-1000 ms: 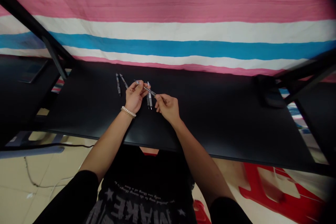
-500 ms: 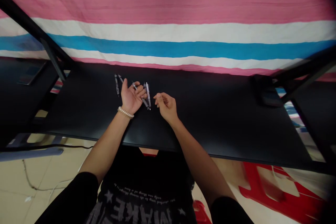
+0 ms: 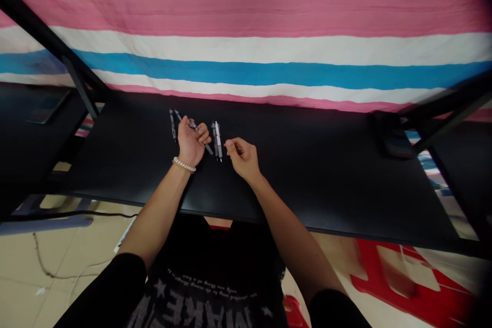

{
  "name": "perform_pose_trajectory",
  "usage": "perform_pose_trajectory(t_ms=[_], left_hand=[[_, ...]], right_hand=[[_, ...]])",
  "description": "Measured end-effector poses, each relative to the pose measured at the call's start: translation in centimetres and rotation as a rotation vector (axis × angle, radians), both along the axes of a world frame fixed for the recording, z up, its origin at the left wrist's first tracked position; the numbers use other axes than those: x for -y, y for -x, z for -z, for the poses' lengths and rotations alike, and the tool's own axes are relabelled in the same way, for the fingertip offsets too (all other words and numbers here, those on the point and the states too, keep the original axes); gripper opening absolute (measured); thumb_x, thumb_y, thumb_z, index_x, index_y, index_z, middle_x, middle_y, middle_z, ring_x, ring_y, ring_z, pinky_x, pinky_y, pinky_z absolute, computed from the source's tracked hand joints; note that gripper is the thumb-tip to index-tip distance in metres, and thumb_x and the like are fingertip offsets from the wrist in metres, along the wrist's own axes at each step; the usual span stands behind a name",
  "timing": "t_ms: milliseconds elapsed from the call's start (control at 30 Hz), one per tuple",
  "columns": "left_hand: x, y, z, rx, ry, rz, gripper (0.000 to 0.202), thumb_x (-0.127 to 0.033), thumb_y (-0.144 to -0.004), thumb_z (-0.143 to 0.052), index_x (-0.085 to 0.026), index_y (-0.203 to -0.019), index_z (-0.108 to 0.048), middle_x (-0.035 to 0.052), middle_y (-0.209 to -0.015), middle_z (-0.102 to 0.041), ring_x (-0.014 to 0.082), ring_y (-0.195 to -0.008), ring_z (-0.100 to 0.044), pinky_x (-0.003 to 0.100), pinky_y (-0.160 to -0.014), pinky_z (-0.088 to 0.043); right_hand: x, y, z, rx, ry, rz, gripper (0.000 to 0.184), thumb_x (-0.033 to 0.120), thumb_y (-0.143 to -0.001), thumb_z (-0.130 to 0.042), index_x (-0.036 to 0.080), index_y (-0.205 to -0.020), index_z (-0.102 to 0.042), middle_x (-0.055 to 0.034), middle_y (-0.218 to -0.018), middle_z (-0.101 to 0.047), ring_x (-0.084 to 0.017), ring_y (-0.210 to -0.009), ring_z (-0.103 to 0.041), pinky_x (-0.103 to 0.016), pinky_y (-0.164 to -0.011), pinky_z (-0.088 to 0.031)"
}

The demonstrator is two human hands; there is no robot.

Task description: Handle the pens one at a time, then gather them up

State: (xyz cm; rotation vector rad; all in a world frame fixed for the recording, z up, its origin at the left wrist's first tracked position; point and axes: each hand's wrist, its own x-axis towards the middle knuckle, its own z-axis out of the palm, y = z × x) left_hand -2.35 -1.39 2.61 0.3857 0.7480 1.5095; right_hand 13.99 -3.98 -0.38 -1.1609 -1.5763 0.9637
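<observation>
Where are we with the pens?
Looks done: a middle pair of pens lies side by side between the hands, and a left pair of pens lies beside the left hand. In hand: the left hand is closed on a fifth pen; the right hand is empty. Left: that pen is not yet down on the table.

The person wears a black T-shirt (image 3: pixel 215 266) whose sleeves (image 3: pixel 115 287) end near the elbows, leaving both forearms bare. Pale grey print (image 3: pixel 200 302) runs across the chest, seen upside down: block capitals reading "WAKE", small stars and thin lines of script. A pale beaded bracelet (image 3: pixel 183 164) circles the wrist of the left hand (image 3: pixel 191 139).
</observation>
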Motion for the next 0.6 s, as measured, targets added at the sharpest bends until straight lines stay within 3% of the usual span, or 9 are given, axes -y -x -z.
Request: perform_pose_trajectory(t_ms=[100, 200, 300, 400, 500, 600], left_hand=[[-0.3, -0.4, 1.4, -0.268, -0.124, -0.070, 0.028, -0.011, -0.071, -0.066, -0.023, -0.078, -0.041, -0.0017, -0.084, -0.058, 0.0096, -0.070, -0.060, 0.023, -0.065, -0.046], [-0.4, -0.4, 3.0, -0.683, -0.251, -0.099, 0.032, 0.002, -0.060, -0.058, -0.022, -0.081, -0.050, 0.0025, -0.109, -0.060, 0.0143, -0.100, -0.064, 0.029, -0.091, -0.051], [-0.2, 0.0, 3.6, -1.025, -0.357, -0.122, 0.042, 0.001, -0.068, -0.055, -0.020, -0.104, -0.063, 0.0113, -0.135, -0.055, 0.0232, -0.131, -0.054, 0.040, -0.113, -0.041], [0.0, 0.5, 3.0, -1.265, -0.368, -0.163, 0.059, -0.001, -0.073, -0.057, -0.020, -0.129, -0.058, 0.0163, -0.154, -0.040, 0.0306, -0.147, -0.037, 0.048, -0.122, -0.030], [0.0, 1.1, 2.5, -1.446, -0.258, -0.262, 0.065, -0.001, -0.072, -0.061, -0.021, -0.134, -0.056, 0.0166, -0.162, -0.030, 0.0384, -0.153, -0.022, 0.060, -0.124, -0.017], [-0.1, 1.5, 2.7, -1.521, -0.144, -0.371, 0.063, 0.001, -0.069, -0.062, -0.020, -0.129, -0.060, 0.0172, -0.162, -0.030, 0.0429, -0.152, -0.020, 0.067, -0.122, -0.014]], right_hand=[[0.1, 0.1, 0.1, 0.062, -0.037, -0.027, 0.045, 0.061, -0.094, -0.054, 0.020, -0.082, -0.066, -0.0012, -0.069, -0.064, -0.012, -0.059, -0.057, -0.026, -0.055, -0.043], [0.0, 0.1, 0.4, 0.098, -0.050, -0.053, 0.040, 0.057, -0.094, -0.054, 0.020, -0.084, -0.066, -0.0020, -0.072, -0.066, -0.013, -0.063, -0.060, -0.026, -0.057, -0.044], [0.0, 0.2, 0.5, 0.107, -0.060, -0.057, 0.035, 0.052, -0.095, -0.055, 0.020, -0.085, -0.066, -0.0020, -0.072, -0.067, -0.013, -0.063, -0.060, -0.026, -0.058, -0.045], [0.0, 0.2, 0.4, 0.125, -0.076, -0.058, 0.031, 0.047, -0.094, -0.057, 0.020, -0.083, -0.066, -0.0013, -0.071, -0.067, -0.013, -0.060, -0.059, -0.026, -0.059, -0.045], [0.1, 0.3, 0.3, 0.155, -0.089, -0.055, 0.028, 0.044, -0.093, -0.058, 0.020, -0.081, -0.067, -0.0009, -0.069, -0.066, -0.012, -0.058, -0.057, -0.026, -0.059, -0.045], [0.2, 0.3, 0.3, 0.166, -0.101, -0.059, 0.027, 0.042, -0.093, -0.058, 0.020, -0.080, -0.066, -0.0008, -0.069, -0.065, -0.012, -0.057, -0.055, -0.026, -0.059, -0.045]])
